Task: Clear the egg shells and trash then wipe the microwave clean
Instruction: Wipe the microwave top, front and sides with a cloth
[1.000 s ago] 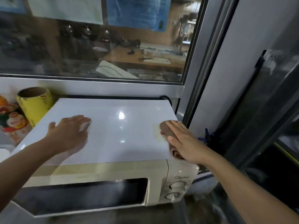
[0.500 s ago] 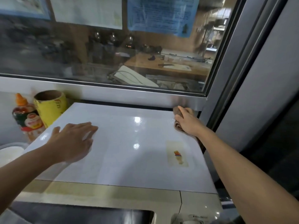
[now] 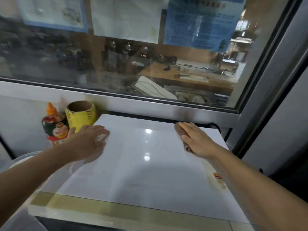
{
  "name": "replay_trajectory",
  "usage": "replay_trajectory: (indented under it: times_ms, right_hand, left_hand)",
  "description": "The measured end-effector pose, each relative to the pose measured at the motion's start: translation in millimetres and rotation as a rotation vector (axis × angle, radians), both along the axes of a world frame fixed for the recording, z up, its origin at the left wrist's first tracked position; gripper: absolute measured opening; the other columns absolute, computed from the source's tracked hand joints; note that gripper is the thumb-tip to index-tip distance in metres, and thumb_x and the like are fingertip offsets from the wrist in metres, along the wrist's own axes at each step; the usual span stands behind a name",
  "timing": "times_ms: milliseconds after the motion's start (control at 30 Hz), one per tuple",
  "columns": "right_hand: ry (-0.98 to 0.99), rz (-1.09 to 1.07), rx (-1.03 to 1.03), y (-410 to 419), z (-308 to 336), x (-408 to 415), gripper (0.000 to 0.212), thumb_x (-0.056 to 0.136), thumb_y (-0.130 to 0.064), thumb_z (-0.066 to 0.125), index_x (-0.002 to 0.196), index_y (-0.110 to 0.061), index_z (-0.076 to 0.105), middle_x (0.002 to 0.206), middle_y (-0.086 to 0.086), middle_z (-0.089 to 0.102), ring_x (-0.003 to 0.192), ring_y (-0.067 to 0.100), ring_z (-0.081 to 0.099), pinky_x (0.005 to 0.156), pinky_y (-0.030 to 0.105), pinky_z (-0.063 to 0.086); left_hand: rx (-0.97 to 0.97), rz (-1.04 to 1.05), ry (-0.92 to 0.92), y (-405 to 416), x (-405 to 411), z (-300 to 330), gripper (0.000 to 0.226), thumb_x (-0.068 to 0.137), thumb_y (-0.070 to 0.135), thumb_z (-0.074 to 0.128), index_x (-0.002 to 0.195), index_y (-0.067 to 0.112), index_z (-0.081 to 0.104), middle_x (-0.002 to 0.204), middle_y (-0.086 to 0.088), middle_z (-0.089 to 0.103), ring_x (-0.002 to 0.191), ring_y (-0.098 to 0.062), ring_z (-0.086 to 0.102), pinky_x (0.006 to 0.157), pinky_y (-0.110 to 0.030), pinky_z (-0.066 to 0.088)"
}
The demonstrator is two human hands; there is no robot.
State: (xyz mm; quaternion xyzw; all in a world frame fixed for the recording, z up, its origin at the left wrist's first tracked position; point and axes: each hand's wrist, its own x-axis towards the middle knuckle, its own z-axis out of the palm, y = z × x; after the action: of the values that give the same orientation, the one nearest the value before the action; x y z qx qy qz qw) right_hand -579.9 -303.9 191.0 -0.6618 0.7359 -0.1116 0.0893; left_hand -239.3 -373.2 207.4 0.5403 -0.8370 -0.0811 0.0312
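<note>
The white microwave (image 3: 141, 172) fills the lower half of the head view, its glossy top facing me. My right hand (image 3: 198, 140) lies flat with straight fingers on a brown cloth (image 3: 179, 130), pressing it against the top near the back right edge. My left hand (image 3: 88, 142) rests palm down on the top's left side, fingers spread. A small white object (image 3: 101, 137) shows under its fingertips; I cannot tell what it is. A yellowed sticker (image 3: 217, 178) with a red and orange mark sits near the right edge, partly under my right forearm.
A yellow roll (image 3: 81, 115) and a sauce bottle (image 3: 54, 125) with an orange cap stand left of the microwave. A white bowl rim (image 3: 25, 158) shows under my left forearm. A window frame (image 3: 133, 102) runs just behind; a grey wall panel (image 3: 275, 114) stands at right.
My right hand has slid the cloth leftward along the back edge from the back right corner. My left hand stays pressed on the left side. The view has moved closer over the top.
</note>
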Motion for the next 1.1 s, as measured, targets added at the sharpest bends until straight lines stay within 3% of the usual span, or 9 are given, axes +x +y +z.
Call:
replay_trajectory:
  times_ms: [367, 533, 600, 700, 767, 867, 933, 1000, 1100]
  right_hand:
    - [0.025, 0.296, -0.046, -61.7, -1.8, 146.6, 0.053, 0.099, -0.028, 0.036, 0.149, -0.029, 0.019, 0.157, -0.009, 0.014, 0.145, 0.012, 0.009, 0.117, 0.031, 0.013]
    - [-0.042, 0.577, -0.036, -4.4, -2.6, 165.7, 0.054, 0.099, -0.023, 0.04, 0.148, -0.034, 0.018, 0.156, -0.016, 0.015, 0.143, 0.0, 0.006, 0.117, 0.021, 0.008]
    - [-0.109, 0.584, -0.025, -6.2, -2.0, 155.8, 0.051, 0.099, -0.02, 0.043, 0.146, -0.035, 0.027, 0.153, -0.017, 0.023, 0.139, -0.002, 0.019, 0.114, 0.019, 0.016]
    - [-0.412, 0.361, -0.065, -46.1, 0.1, 136.5, 0.043, 0.098, -0.009, 0.042, 0.137, -0.027, 0.043, 0.142, -0.01, 0.039, 0.093, 0.008, 0.057, 0.079, 0.019, 0.048]
    - [-0.373, 0.229, -0.109, -84.1, -1.3, 130.1, 0.043, 0.098, -0.008, 0.04, 0.136, -0.028, 0.044, 0.131, -0.005, 0.046, 0.076, 0.012, 0.053, 0.063, 0.016, 0.045]
    - [-0.2, 0.178, -0.12, -116.1, -5.5, 141.5, 0.045, 0.098, -0.015, 0.04, 0.14, -0.031, 0.038, 0.126, -0.006, 0.048, 0.088, 0.015, 0.055, 0.081, 0.027, 0.048]
    - [-0.106, 0.244, -0.11, -110.4, -5.0, 160.1, 0.047, 0.098, -0.017, 0.039, 0.143, -0.029, 0.033, 0.145, -0.006, 0.037, 0.115, 0.019, 0.051, 0.098, 0.033, 0.042]
    - [-0.047, 0.385, -0.096, -88.0, -3.4, 178.3, 0.05, 0.099, -0.018, 0.04, 0.146, -0.029, 0.029, 0.153, -0.009, 0.025, 0.135, 0.013, 0.033, 0.108, 0.027, 0.029]
    - [-0.091, 0.62, -0.087, -58.6, -5.2, 190.9, 0.048, 0.097, -0.026, 0.039, 0.145, -0.029, 0.031, 0.152, -0.016, 0.024, 0.138, -0.004, 0.019, 0.111, 0.013, 0.014]
  left_hand:
    - [0.016, -0.059, 0.111, -14.4, 22.0, -10.3, 0.04, 0.097, 0.034, 0.038, 0.136, 0.037, 0.038, 0.148, 0.015, 0.032, 0.139, -0.016, 0.024, 0.113, -0.05, 0.02]
    - [-0.026, 0.007, 0.219, -15.2, 59.8, -12.7, 0.037, 0.095, 0.028, 0.046, 0.133, 0.031, 0.046, 0.141, 0.008, 0.044, 0.129, -0.019, 0.038, 0.107, -0.041, 0.034]
    - [0.064, 0.006, 0.256, -15.5, 67.2, -14.9, 0.038, 0.095, 0.027, 0.048, 0.133, 0.035, 0.045, 0.137, 0.005, 0.048, 0.119, -0.017, 0.048, 0.1, -0.035, 0.044]
    - [0.129, 0.004, 0.314, -16.9, 69.7, -16.6, 0.041, 0.095, 0.029, 0.048, 0.135, 0.038, 0.042, 0.136, 0.004, 0.05, 0.114, -0.015, 0.053, 0.095, -0.029, 0.048]
    - [0.117, 0.012, 0.318, -17.9, 68.0, -17.5, 0.042, 0.095, 0.031, 0.048, 0.136, 0.038, 0.041, 0.138, 0.004, 0.049, 0.119, -0.016, 0.051, 0.098, -0.029, 0.044]
    - [0.054, 0.024, 0.28, -15.7, 65.4, -15.9, 0.043, 0.097, 0.031, 0.045, 0.139, 0.037, 0.039, 0.137, 0.002, 0.05, 0.121, -0.018, 0.05, 0.097, -0.028, 0.042]
    - [0.08, 0.016, 0.295, -13.8, 64.7, -15.5, 0.044, 0.097, 0.03, 0.045, 0.14, 0.036, 0.038, 0.138, 0.001, 0.048, 0.122, -0.018, 0.048, 0.097, -0.029, 0.042]
    - [0.136, 0.007, 0.336, -13.6, 67.2, -16.1, 0.044, 0.097, 0.03, 0.046, 0.139, 0.036, 0.037, 0.139, 0.001, 0.047, 0.123, -0.019, 0.048, 0.096, -0.029, 0.042]
    - [0.199, 0.007, 0.402, -17.2, 75.5, -18.4, 0.046, 0.093, 0.029, 0.053, 0.137, 0.03, 0.037, 0.14, 0.005, 0.047, 0.126, -0.017, 0.046, 0.098, -0.029, 0.041]
